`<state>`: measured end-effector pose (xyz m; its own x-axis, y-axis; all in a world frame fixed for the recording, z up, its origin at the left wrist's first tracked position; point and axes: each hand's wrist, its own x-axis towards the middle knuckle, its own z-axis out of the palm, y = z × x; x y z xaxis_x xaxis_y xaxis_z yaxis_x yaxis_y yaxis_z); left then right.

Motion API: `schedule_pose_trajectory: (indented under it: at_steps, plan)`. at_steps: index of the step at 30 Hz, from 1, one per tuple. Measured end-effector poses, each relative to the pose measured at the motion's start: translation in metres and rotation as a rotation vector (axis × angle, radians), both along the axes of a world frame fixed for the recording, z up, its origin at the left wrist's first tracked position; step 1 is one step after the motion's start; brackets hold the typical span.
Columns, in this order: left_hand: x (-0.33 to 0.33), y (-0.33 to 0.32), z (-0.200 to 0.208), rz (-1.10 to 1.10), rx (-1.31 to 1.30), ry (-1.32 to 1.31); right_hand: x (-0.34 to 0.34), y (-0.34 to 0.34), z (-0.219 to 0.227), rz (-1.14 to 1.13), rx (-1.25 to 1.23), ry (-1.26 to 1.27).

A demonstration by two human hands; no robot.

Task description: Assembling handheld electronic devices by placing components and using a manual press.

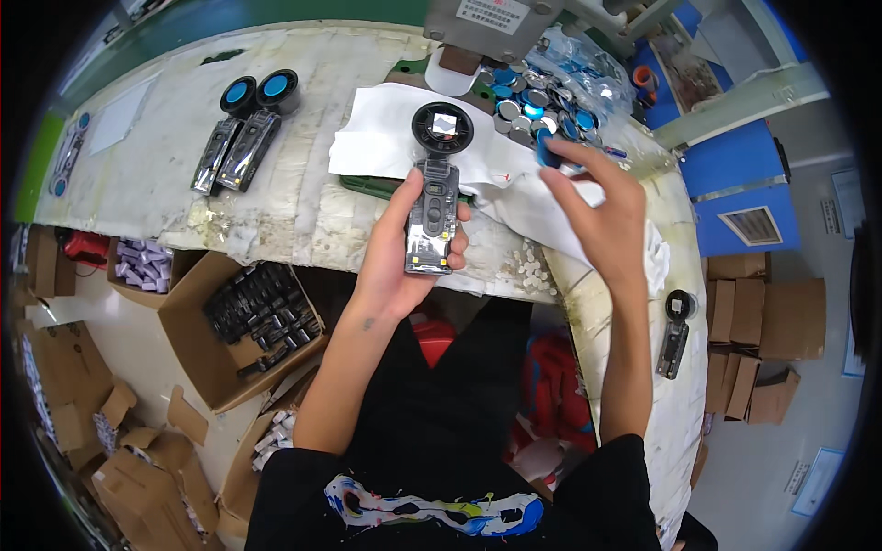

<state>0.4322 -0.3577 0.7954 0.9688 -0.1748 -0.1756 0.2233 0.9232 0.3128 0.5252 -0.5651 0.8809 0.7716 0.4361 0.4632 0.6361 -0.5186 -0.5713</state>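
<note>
Device [433, 216] in L hand [397, 248] (head [443, 140] fwd)

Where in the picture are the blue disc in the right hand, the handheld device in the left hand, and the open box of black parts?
Blue disc [547, 152], head view: its visible blue surface.
Handheld device [434, 209], head view: middle of its body.
Open box [194, 332], head view: its cardboard wall.

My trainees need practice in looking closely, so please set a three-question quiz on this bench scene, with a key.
1. Which hand holds a dark device?
2. True or false: the round head of that device has a blue centre.
3. The pile of loose discs is: A) all blue; B) blue and silver; C) all red.

Key:
1. The left hand; the right hand pinches a blue disc.
2. False; a pale square shows there.
3. B.
</note>
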Motion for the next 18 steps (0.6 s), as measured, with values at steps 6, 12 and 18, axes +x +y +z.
schedule_pose_trajectory:
  at_steps: [6,12,18]
  plan:
    - [0.004,-0.008,0.013,-0.007,-0.04,0.057,0.016,0.066,-0.01,0.114,0.047,-0.15]
    - [0.003,-0.007,0.009,-0.001,-0.053,0.036,0.021,0.083,-0.019,0.109,-0.005,-0.147]
    - [0.003,-0.007,0.009,0.007,-0.036,0.033,0.019,0.084,-0.023,0.099,0.011,-0.146]
